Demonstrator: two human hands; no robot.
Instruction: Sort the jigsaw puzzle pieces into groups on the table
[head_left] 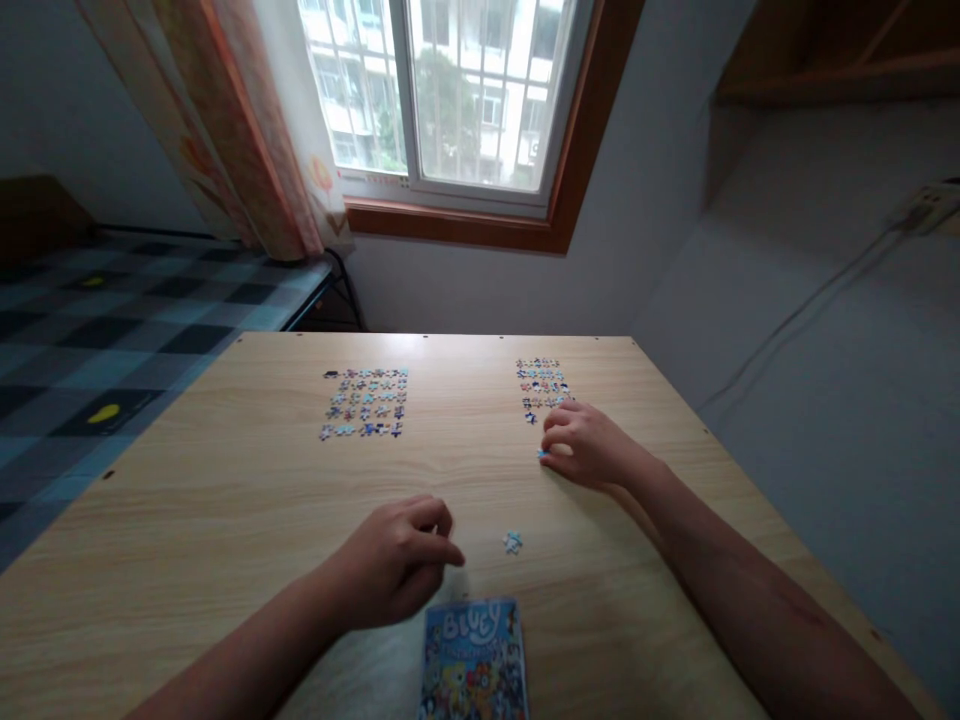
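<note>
My right hand (pixel 589 445) is pinching a small light-blue jigsaw piece (pixel 541 454) at its fingertips, just above or on the table. Beside its knuckles lies the right group of jigsaw pieces (pixel 541 386), set out in short rows and partly covered by the fingers. My left hand (pixel 409 560) hovers over the table nearer to me, its fingers loosely bent and the index finger reaching out, with nothing visible in it. A small pile of jigsaw pieces (pixel 513 542) lies to the right of that hand. Below it is a blue picture box or booklet (pixel 474 655) marked "BLUEY".
Another group of jigsaw pieces (pixel 367 403) lies in rows on the left of the wooden table (pixel 247 500). Behind the table are a wall and a window (pixel 480 100). A bed with a checked cover (pixel 150 300) stands left; a cable (pixel 802 310) hangs on the right wall.
</note>
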